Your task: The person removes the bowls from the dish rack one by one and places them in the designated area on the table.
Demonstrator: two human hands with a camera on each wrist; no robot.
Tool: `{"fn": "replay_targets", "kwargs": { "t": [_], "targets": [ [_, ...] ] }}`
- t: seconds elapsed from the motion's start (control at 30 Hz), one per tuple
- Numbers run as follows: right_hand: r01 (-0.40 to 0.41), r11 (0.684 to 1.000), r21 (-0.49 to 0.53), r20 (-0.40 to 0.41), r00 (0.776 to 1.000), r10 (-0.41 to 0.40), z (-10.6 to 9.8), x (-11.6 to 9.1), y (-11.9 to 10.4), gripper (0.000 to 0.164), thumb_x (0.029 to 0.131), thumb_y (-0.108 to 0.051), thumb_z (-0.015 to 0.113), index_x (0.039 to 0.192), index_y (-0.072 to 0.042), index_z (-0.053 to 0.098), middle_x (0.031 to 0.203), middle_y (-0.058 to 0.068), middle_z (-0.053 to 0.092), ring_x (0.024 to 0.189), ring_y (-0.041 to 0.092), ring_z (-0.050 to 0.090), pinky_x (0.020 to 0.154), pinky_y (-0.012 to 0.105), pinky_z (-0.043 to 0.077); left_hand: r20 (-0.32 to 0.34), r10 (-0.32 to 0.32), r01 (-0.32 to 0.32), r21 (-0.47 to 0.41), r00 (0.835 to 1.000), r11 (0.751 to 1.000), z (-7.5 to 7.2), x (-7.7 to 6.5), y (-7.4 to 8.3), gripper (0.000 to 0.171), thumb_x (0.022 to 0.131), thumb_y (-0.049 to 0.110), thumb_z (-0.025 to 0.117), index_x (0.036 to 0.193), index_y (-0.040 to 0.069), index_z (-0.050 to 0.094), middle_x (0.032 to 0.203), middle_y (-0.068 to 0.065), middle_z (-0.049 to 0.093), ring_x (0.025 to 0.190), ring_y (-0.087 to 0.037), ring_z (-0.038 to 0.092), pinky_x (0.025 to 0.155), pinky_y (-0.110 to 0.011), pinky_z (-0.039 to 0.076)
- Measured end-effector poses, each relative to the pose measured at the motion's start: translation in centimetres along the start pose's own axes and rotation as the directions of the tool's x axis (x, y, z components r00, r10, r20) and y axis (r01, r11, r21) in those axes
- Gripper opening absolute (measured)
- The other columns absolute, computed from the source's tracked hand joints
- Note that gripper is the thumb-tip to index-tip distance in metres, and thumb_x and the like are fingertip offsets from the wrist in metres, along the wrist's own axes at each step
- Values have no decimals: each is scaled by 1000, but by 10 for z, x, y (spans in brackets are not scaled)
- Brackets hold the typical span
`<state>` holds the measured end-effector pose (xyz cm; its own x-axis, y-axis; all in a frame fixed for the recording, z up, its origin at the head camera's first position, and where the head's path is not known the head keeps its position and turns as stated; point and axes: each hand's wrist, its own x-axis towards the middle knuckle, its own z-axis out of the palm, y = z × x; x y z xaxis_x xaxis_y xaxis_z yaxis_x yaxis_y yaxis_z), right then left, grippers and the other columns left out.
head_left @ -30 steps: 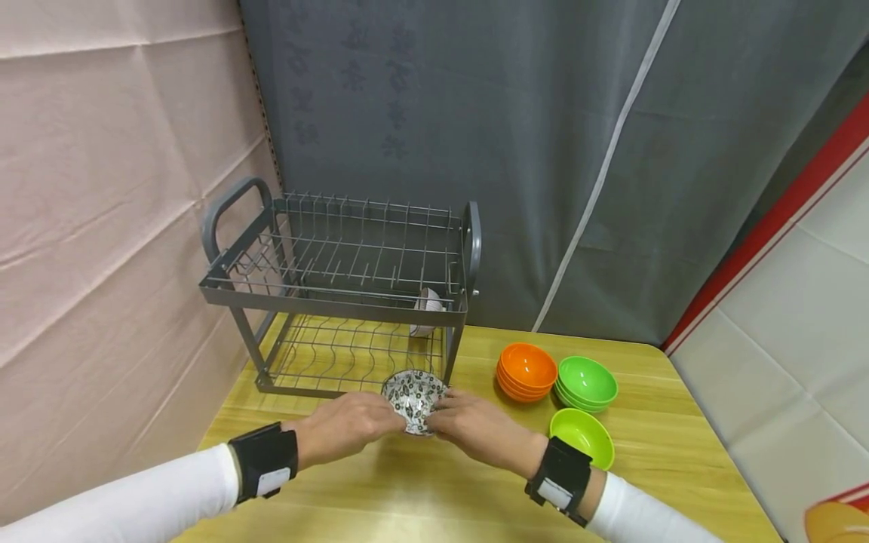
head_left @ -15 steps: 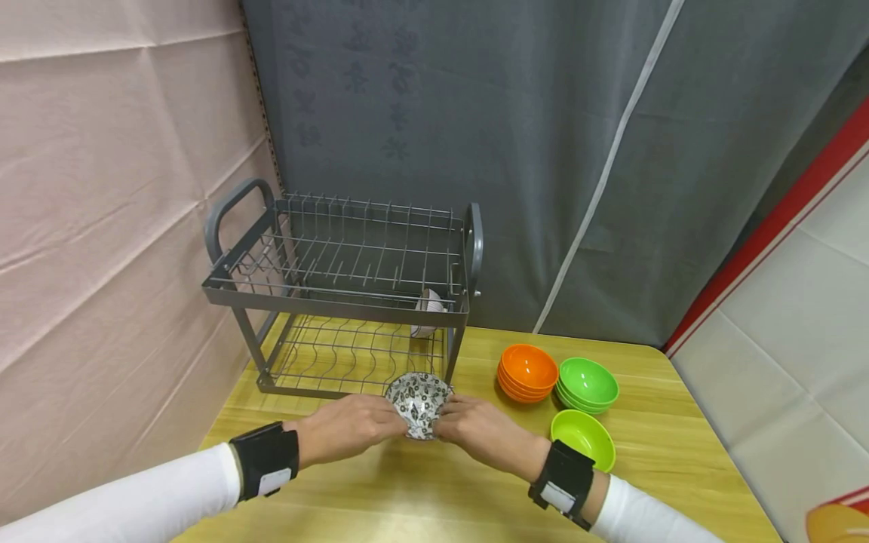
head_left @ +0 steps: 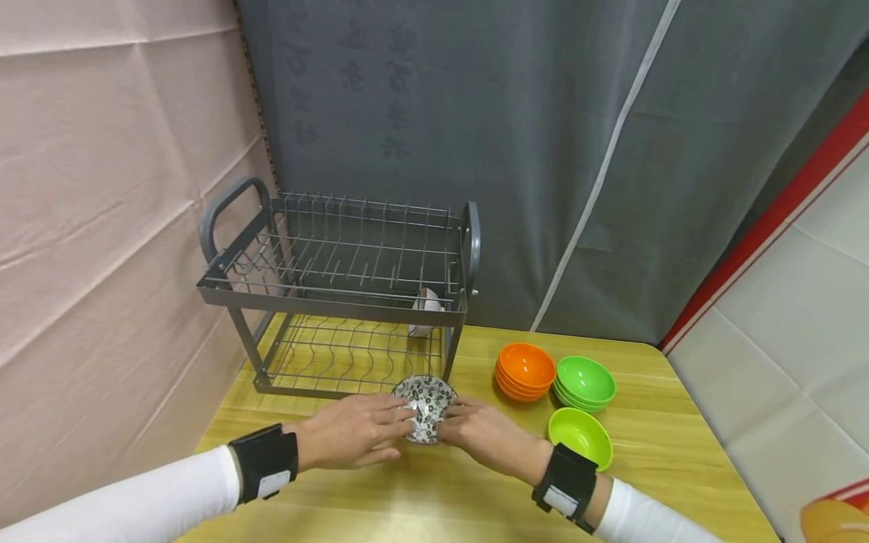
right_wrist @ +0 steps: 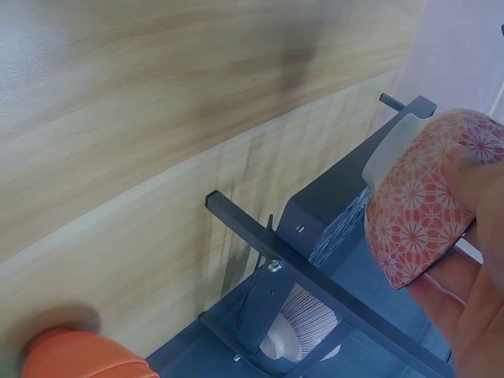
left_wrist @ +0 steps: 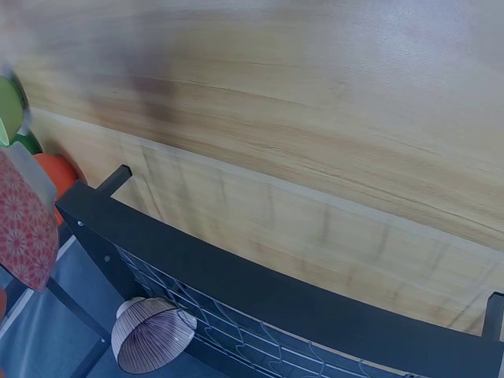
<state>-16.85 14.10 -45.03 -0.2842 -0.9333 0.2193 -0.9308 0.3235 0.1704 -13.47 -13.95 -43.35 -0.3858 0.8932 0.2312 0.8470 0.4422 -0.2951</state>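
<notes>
A bowl [head_left: 426, 403] is held up in front of the rack. Its inside has a dark floral print on white, and its outside shows a red flower pattern in the right wrist view. My right hand [head_left: 478, 430] grips its right side, the thumb on the outer wall and the fingers at the rim. At the left side my left hand [head_left: 356, 431] has its fingers extended, fingertips overlapping the bowl, thumb apart. The grey two-tier dish rack [head_left: 333, 300] stands just beyond both hands. Inside its lower tier, at the right end, a striped white bowl [left_wrist: 153, 335] lies tipped on its side.
Right of the rack stand stacked orange bowls [head_left: 526, 369], stacked green bowls [head_left: 586, 382] and a lime-green bowl [head_left: 580, 437], all on the wooden table [head_left: 652, 452]. A pink cloth wall [head_left: 115, 226] closes off the left, a grey curtain [head_left: 529, 151] the back.
My left hand's fingers have straightened and its thumb has come off the bowl. The bowl has shifted slightly right and nearer, still in my right hand.
</notes>
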Motion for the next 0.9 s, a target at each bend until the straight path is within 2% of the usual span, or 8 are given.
{"fn": "replay_targets", "kwargs": {
  "t": [0.2, 0.3, 0.37, 0.57, 0.9],
  "targets": [
    [5, 1000, -4, -9, 1000, -5, -1, -2, -1, 7, 90, -25, 73, 96, -24, 74, 97, -14, 78, 95, 6, 69, 96, 26, 56, 77, -49, 50, -10, 996, 999, 0, -1, -1, 61, 102, 57, 46, 150, 19, 50, 155, -7, 51, 146, -28, 45, 120, -43, 40],
    [9, 1000, -9, -19, 1000, -9, 0, -3, -2, 7, 90, -25, 72, 96, -24, 74, 97, -14, 78, 94, 6, 68, 95, 25, 56, 81, -60, 62, -16, 995, 998, 1, -1, -2, 67, 102, 62, 39, 155, 22, 42, 160, -8, 43, 151, -29, 38, 125, -44, 26],
    [12, 1000, -14, -21, 1000, -12, 0, -4, -3, 6, 90, -25, 72, 96, -24, 74, 96, -14, 78, 93, 5, 68, 94, 25, 56, 76, -64, 67, -33, 995, 997, 3, -2, -2, 69, 101, 64, 37, 157, 23, 40, 163, -8, 40, 152, -30, 36, 125, -45, 23],
    [9, 1000, -23, -2, 1000, -9, -2, -5, -5, 7, 90, -25, 73, 96, -25, 74, 96, -16, 77, 92, 4, 67, 94, 22, 55, 89, -64, 71, -71, 994, 995, 4, -5, -3, 72, 100, 67, 38, 158, 24, 36, 164, -10, 36, 153, -31, 33, 122, -51, 34],
    [18, 999, -44, -12, 1000, -19, 0, -14, -3, 6, 89, -24, 72, 95, -23, 74, 96, -14, 78, 98, 8, 69, 102, 31, 55, 112, -79, 91, -106, 991, 990, 5, -5, -3, 73, 100, 69, 33, 160, 27, 31, 166, -9, 33, 154, -31, 30, 124, -51, 31]
  ]
}}
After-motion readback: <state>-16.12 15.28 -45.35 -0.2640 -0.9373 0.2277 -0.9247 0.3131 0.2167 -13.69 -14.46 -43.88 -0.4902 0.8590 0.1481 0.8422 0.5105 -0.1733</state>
